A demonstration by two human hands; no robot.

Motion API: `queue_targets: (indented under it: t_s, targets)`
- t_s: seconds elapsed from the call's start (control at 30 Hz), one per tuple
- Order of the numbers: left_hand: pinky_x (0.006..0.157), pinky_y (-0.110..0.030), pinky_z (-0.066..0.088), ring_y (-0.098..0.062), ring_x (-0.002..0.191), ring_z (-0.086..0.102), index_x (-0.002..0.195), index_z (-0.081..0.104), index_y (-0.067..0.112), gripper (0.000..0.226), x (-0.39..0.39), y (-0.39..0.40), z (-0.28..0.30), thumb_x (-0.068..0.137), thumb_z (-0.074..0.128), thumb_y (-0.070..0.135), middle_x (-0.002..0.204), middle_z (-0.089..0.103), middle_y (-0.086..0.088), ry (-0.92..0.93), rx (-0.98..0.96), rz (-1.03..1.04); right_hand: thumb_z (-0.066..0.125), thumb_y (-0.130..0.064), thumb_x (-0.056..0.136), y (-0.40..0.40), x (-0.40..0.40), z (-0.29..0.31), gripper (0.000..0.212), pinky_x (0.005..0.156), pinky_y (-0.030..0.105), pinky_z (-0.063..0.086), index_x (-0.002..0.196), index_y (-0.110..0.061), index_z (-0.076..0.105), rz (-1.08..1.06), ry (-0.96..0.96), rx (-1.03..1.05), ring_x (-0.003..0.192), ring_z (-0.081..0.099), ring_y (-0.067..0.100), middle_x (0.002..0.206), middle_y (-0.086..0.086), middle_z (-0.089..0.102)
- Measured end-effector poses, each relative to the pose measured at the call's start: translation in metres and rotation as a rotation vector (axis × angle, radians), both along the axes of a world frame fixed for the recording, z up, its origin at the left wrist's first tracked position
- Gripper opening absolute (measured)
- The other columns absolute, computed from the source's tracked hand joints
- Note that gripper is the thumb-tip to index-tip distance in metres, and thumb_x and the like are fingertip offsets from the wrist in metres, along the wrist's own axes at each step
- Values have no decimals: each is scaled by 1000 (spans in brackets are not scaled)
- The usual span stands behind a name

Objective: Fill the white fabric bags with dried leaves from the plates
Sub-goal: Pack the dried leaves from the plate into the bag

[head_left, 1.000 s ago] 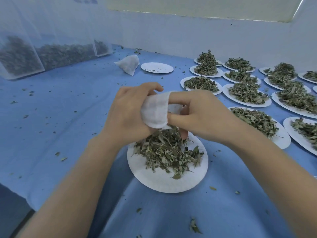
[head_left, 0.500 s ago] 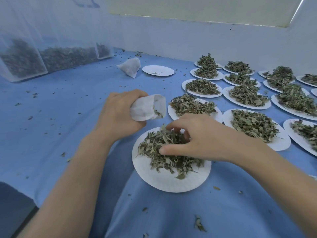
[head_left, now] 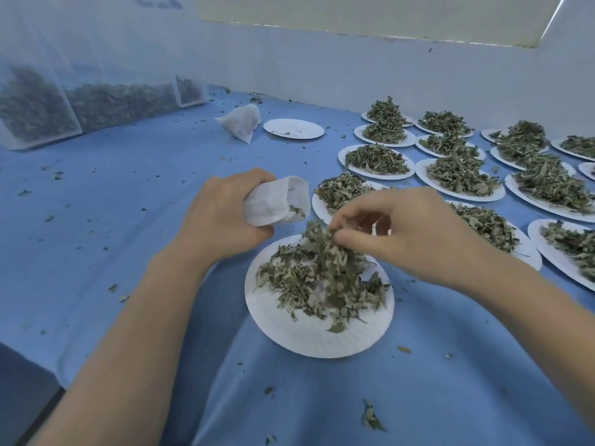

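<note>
Many leaf-heaped plates [head_left: 463, 193] on blue cloth [head_left: 128, 194], pale wall behind, left hand [head_left: 222, 217] gripping white bag [head_left: 273, 204], right hand [head_left: 409, 233] pinching leaves [head_left: 322, 246]

left hand [head_left: 222, 214] grips an open white bag [head_left: 275, 206]; right hand [head_left: 409, 233] pinches dried leaves [head_left: 322, 243] above the near plate [head_left: 309, 339].
</note>
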State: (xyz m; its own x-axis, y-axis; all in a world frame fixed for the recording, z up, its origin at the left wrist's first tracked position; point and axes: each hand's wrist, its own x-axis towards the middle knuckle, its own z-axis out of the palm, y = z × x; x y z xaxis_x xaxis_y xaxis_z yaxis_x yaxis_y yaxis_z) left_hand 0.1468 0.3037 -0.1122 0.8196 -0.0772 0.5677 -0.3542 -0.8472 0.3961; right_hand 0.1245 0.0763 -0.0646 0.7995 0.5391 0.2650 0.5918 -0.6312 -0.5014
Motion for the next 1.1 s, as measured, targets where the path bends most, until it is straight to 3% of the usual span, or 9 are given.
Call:
queue_targets:
  t_s: [0.17,0.23,0.37,0.47,0.63,0.83,0.97,1.1]
  targets:
    - [58,-12,33,-15,68,52,99,64,16,45,-2,-4,1,55,61,22,75,56,15,-8,28,-79,68,-30,76,-4,3,14,7,72,17,52,82,-29,71,-2,49,295,72,65,4,77,-12,70]
    - [58,-16,31,-17,70,55,99,65,12,45,-3,-7,2,55,63,21,80,62,8,-35,62,-110,68,-29,77,-2,4,18,6,76,25,53,82,-30,70,-20,50,315,75,66,9,78,-9,71]
    - [64,-19,30,-12,77,50,102,64,7,50,-5,-13,4,54,65,21,88,67,-2,-86,95,-141,67,-27,82,6,4,20,5,77,18,46,85,-30,69,-31,-25,174,77,62,2,79,-11,69]
    - [66,-16,29,-10,80,48,105,62,9,53,-6,-15,4,54,65,22,90,63,4,-83,44,-114,64,-28,86,10,5,19,5,74,14,41,90,-30,67,-30,-83,9,80,57,4,85,-9,67]
    - [75,2,27,-5,81,46,104,62,9,52,-8,-19,3,54,68,22,87,52,15,-93,-13,-115,61,-29,88,17,8,13,12,70,13,35,98,-27,67,-24,-138,-80,80,53,7,90,-5,63]
    - [62,-13,32,-10,73,49,97,65,7,43,-8,-27,2,56,72,21,80,59,8,-144,11,-176,72,-23,79,26,7,7,25,83,14,44,104,-23,71,-77,-164,74,76,61,3,82,-9,68]
    - [59,-17,38,-6,71,51,96,65,9,38,-7,-28,0,61,74,21,80,58,12,-171,-50,-182,69,-24,80,28,4,6,23,71,7,41,103,-24,71,17,-88,77,67,54,-11,76,-14,65]
    - [62,-24,44,-7,74,55,98,66,12,39,-7,-26,-1,61,73,23,84,66,6,-145,-101,-193,52,-15,91,23,6,11,15,76,33,39,80,-18,63,149,-28,-41,71,49,16,73,-3,56]
